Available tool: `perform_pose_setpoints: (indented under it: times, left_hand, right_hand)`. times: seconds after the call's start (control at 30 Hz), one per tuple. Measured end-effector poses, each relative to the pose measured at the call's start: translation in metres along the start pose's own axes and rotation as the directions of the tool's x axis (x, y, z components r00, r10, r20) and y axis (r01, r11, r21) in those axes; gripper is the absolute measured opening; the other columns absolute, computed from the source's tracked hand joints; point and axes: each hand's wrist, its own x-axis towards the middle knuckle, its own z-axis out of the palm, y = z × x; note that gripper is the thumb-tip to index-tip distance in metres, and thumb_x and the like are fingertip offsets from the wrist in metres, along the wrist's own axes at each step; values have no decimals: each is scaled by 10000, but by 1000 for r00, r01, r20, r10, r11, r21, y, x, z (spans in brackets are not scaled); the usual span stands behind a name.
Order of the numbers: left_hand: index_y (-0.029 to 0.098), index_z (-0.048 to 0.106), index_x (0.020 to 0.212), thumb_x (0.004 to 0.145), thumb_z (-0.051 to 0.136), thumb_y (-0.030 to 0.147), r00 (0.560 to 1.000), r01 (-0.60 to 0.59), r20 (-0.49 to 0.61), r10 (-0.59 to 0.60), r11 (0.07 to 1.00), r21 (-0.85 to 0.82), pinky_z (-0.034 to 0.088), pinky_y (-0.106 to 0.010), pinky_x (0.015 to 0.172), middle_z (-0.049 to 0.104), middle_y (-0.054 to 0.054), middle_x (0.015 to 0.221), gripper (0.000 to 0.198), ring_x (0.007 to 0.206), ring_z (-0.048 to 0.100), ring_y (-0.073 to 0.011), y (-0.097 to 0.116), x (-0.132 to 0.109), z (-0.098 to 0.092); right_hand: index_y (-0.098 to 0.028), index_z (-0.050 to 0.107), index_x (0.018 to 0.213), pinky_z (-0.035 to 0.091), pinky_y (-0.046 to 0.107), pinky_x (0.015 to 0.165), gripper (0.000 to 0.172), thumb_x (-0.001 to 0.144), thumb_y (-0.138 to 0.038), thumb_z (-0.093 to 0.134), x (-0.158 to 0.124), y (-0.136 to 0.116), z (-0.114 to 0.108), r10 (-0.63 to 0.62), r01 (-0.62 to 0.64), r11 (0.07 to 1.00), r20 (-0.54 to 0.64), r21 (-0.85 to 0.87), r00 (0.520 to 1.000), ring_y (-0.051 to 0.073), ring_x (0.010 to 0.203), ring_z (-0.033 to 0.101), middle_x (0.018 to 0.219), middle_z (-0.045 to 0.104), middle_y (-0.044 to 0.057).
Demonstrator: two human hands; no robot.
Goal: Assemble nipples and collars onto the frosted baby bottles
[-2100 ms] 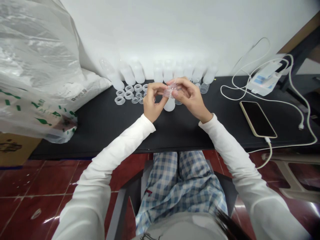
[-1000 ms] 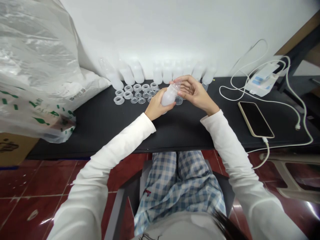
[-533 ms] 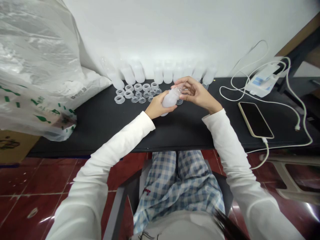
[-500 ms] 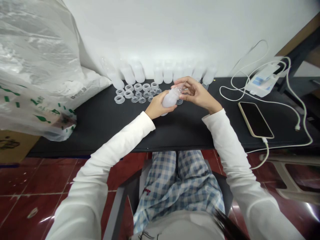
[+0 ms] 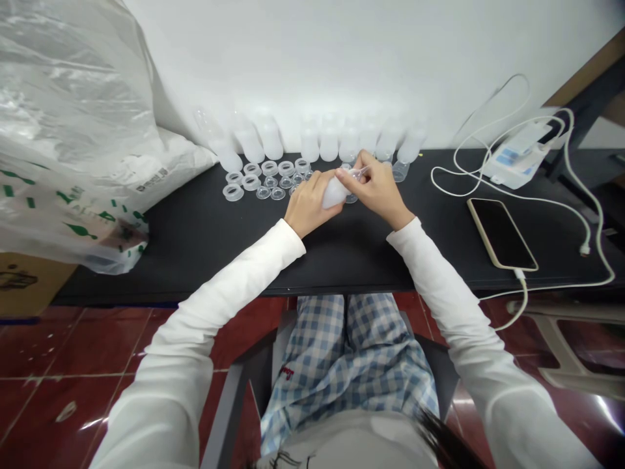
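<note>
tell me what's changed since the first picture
The left hand has gone from the clear piece down to the white bottle, which it now grips tilted, top toward the right. The right hand still pinches the clear piece, now at the bottle's top. The phone and the bottles by the wall stayed put.

Soft, even light leaves the white wall point(image 5: 312, 65) pale and washed out around the standing bottles point(image 5: 271, 140), whose tops melt into it, while glare streaks the red floor point(image 5: 34, 417), the plastic bag point(image 5: 68, 111) shines, and wide-angle distortion stretches the edges
</note>
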Motion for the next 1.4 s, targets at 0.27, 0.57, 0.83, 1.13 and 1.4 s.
perform_pose_setpoints:
  times: [0.27,0.57,0.83,1.13,1.4]
  left_hand:
    - [205,478,1291,905,673,554,997,80,23,-77,978,-193,578,-343,856,697,-94,1172,556,995,728,-244,3,-1,-4]
    - [171,522,1379,966,576,434,1000,-8,23,6,998,70,511,-422,1000,689,-156,1254,493,1155,685,-319,7,-4,-6]
    - [207,577,1291,859,725,462,992,122,40,-117,976,-182,552,-350,906,719,-92,1224,523,1063,714,-261,4,0,-8]
    - [188,548,1269,855,713,585,974,105,224,-15,912,-396,593,-371,840,734,-96,1079,596,952,738,-255,2,-2,-9]
    - [180,491,1359,956,578,514,997,65,-39,-67,997,-42,558,-387,967,694,-153,1200,531,1102,707,-305,7,-5,4]
  right_hand:
    - [-253,616,1163,558,377,717,612,847,-778,618,0,-5,-10,-165,152,982,119,110,979,180,773,584,1003,635,45]
    - [-229,546,829,553,392,744,501,916,-722,560,-2,0,20,143,-129,988,-188,86,972,197,753,586,711,520,4]
    - [-238,596,959,563,393,788,516,901,-750,560,-4,-7,14,22,-16,993,-47,120,999,194,819,611,917,627,31]
    - [-249,559,951,593,429,766,427,867,-645,695,-3,-3,8,-44,40,996,55,85,998,217,825,617,846,582,14]
    - [-252,516,1027,582,409,740,449,962,-697,506,-5,-4,33,78,-73,997,-193,30,978,216,818,622,812,550,12]
